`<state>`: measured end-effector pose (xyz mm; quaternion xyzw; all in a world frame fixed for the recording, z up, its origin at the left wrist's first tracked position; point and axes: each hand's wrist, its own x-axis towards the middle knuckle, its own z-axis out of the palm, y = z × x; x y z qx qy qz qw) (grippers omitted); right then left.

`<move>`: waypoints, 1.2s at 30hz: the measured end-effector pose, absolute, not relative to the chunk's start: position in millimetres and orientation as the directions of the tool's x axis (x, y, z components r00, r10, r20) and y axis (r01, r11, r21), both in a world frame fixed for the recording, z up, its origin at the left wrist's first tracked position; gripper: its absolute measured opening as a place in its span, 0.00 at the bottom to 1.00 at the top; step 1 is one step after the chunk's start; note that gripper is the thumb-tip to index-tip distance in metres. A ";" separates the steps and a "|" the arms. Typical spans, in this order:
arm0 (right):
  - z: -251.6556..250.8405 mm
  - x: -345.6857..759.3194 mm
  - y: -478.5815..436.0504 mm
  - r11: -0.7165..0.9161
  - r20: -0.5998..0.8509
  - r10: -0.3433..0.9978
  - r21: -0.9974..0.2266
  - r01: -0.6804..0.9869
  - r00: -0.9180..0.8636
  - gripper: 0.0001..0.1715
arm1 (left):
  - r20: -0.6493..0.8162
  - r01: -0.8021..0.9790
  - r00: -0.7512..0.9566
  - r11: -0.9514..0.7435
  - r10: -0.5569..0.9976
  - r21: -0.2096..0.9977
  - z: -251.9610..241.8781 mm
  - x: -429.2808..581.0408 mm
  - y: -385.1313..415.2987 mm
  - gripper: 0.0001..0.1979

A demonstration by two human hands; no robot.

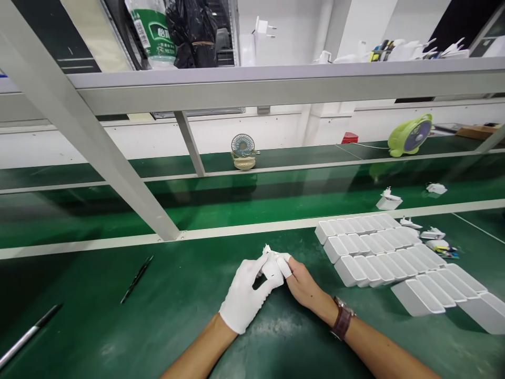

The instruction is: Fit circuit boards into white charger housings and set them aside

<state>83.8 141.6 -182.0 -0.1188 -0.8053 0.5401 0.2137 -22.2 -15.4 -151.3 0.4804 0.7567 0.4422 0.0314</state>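
The green matted workbench [177, 316] runs wide, with rows of white rectangular plastic casings [379, 252] lying at three o'clock from the hands. The left hand [245, 296], in a white cloth glove, curls closed around a small white plastic plug part [272, 269]. The bare right hand [304, 284], at its four o'clock, pinches the same part with white-capped fingertips [284, 265].

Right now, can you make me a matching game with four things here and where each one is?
1 white plug part
2 green fan
3 white cases
4 black pen

A at the back, far right
B held between left hand and right hand
C in rows right of the hands
D lying left of the hands

Pairs: 1-B, 2-A, 3-C, 4-D
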 end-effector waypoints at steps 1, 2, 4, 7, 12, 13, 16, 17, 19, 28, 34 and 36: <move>-181.1 83.7 140.7 0.388 0.221 0.425 -0.921 -0.043 -0.878 0.17 | 0.347 0.685 -0.546 0.168 0.763 0.709 -151.9 -24.1 -15.0 0.24; -180.1 83.7 139.6 0.395 0.232 0.429 -0.917 -0.050 -0.873 0.16 | 0.309 0.667 -0.555 0.190 0.772 0.721 -152.6 -26.4 -14.6 0.25; -177.5 83.9 137.0 0.446 0.295 0.431 -0.891 -0.082 -0.853 0.15 | 0.234 0.632 -0.565 0.233 0.791 0.739 -153.7 -31.3 -13.3 0.26; -172.9 84.3 133.6 0.581 0.465 0.386 -0.794 -0.182 -0.797 0.15 | 0.146 0.606 -0.572 0.296 0.807 0.738 -153.0 -38.1 -11.2 0.25; -169.2 81.8 134.1 0.753 0.688 0.162 -0.549 -0.362 -0.707 0.13 | 0.080 0.565 -0.540 0.291 0.838 0.772 -143.7 -45.9 -9.1 0.17; -168.6 80.9 135.2 0.775 0.715 0.126 -0.503 -0.381 -0.687 0.13 | 0.072 0.547 -0.531 0.277 0.844 0.790 -141.1 -46.9 -8.7 0.16; -162.5 79.4 139.0 0.829 0.787 0.094 -0.401 -0.389 -0.610 0.11 | 0.030 0.504 -0.523 0.281 0.852 0.817 -133.5 -49.4 -7.5 0.16; -159.0 79.6 140.1 0.846 0.812 0.092 -0.369 -0.386 -0.576 0.11 | 0.011 0.497 -0.531 0.301 0.847 0.814 -131.5 -50.2 -7.2 0.16; -151.4 81.2 141.2 0.872 0.854 0.059 -0.296 -0.389 -0.518 0.11 | -0.011 0.503 -0.553 0.345 0.833 0.793 -128.7 -52.1 -6.5 0.18; -162.8 82.7 118.7 0.842 0.789 -0.336 0.007 -0.539 -0.515 0.11 | -0.021 0.427 -0.765 0.532 0.643 0.731 -131.1 -68.6 3.9 0.23; -167.4 86.4 113.5 0.778 0.652 -0.437 -0.071 -0.624 -0.620 0.12 | 0.138 0.449 -0.847 0.551 0.514 0.704 -118.8 -131.4 43.1 0.26; -168.9 86.4 115.7 0.779 0.634 -0.443 -0.077 -0.622 -0.633 0.13 | 0.161 0.422 -0.879 0.574 0.449 0.702 -117.6 -156.4 58.8 0.26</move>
